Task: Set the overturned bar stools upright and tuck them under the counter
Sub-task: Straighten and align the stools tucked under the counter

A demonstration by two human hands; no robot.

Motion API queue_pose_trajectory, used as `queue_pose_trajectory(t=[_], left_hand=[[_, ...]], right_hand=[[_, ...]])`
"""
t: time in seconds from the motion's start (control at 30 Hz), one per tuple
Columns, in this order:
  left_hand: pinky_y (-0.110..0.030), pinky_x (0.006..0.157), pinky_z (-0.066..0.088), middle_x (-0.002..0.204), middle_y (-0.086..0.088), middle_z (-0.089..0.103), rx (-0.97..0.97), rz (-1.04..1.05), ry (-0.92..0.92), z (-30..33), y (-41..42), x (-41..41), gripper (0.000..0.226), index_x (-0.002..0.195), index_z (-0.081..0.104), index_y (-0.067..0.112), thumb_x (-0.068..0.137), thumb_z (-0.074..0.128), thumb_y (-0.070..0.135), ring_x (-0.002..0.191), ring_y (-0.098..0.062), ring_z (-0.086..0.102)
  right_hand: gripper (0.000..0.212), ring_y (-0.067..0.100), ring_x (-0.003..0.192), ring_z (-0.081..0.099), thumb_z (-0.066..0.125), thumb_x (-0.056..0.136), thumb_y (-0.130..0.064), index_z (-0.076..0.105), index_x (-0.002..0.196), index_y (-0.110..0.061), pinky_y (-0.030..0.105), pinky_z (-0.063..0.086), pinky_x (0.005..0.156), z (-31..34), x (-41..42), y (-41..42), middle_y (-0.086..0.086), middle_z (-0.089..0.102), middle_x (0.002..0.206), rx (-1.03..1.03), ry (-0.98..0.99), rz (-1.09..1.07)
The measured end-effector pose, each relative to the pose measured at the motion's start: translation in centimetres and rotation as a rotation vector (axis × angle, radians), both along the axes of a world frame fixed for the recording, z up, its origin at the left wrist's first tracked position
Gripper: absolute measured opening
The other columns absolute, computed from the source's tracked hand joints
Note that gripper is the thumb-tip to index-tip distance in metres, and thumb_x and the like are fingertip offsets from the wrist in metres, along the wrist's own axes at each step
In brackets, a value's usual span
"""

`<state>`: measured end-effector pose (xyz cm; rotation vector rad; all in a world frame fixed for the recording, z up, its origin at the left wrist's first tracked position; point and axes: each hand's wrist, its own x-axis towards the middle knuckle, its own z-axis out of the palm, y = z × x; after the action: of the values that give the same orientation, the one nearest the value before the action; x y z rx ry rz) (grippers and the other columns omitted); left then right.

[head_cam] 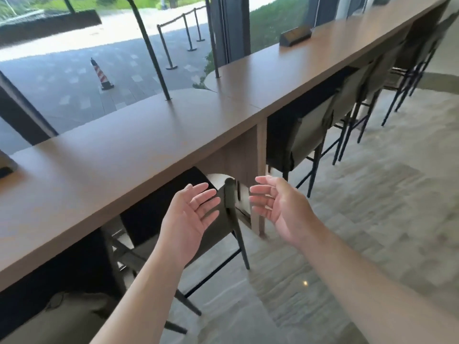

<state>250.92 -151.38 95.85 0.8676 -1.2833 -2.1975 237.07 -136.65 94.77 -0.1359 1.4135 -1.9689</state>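
Note:
A long brown wooden counter (139,145) runs from lower left to upper right. Directly before me an olive-grey bar stool (229,204) with dark legs stands upright, its seat under the counter's edge. My left hand (190,214) hovers palm-up with fingers spread in front of the stool's backrest. My right hand (275,207) hovers just right of the backrest, fingers relaxed. Neither hand touches the stool. Another upright stool (298,142) stands tucked in the bay to the right, and several more stools (402,60) line the counter beyond it.
A wooden counter support panel (238,157) stands between the two near stools. A dark box (295,36) sits on the counter at the far right, another dark object (6,167) at the left edge. Thin black posts (154,60) rise from the counter. Grey tiled floor (360,207) spreads right.

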Motion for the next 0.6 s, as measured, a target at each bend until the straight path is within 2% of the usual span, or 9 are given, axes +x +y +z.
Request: queue_pose_trajectory(t=[0.27, 0.4, 0.6], left_hand=[[-0.039, 0.085, 0.050, 0.109, -0.011, 0.073, -0.045, -0.154, 0.032, 2.8, 12.0, -15.5, 0.036, 0.115, 0.066, 0.010, 0.098, 0.047, 0.035, 0.100, -0.025, 0.069], [-0.040, 0.091, 0.050, 0.110, -0.010, 0.073, -0.080, -0.249, 0.033, 3.9, 17.1, -21.8, 0.038, 0.119, 0.065, 0.010, 0.098, 0.045, 0.036, 0.101, -0.024, 0.069], [-0.041, 0.092, 0.051, 0.116, -0.008, 0.073, -0.103, -0.343, 0.028, 4.7, 21.0, -29.1, 0.040, 0.122, 0.064, 0.013, 0.098, 0.045, 0.038, 0.108, -0.024, 0.069]], right_hand=[[0.024, 0.017, 0.075, 0.067, 0.051, 0.097, -0.026, 0.068, 0.107, -0.012, 0.031, 0.054, 0.068, 1.8, -13.7, 14.2, 0.005, 0.069, 0.087, -0.091, -0.024, -0.169], [0.023, 0.017, 0.074, 0.067, 0.054, 0.095, -0.027, 0.069, 0.106, -0.013, 0.031, 0.053, 0.064, 2.6, -18.8, 20.0, 0.004, 0.069, 0.086, -0.137, -0.007, -0.247], [0.023, 0.015, 0.071, 0.067, 0.055, 0.093, -0.028, 0.068, 0.106, -0.013, 0.029, 0.052, 0.061, 2.9, -24.3, 25.4, 0.002, 0.069, 0.082, -0.184, -0.003, -0.337]])
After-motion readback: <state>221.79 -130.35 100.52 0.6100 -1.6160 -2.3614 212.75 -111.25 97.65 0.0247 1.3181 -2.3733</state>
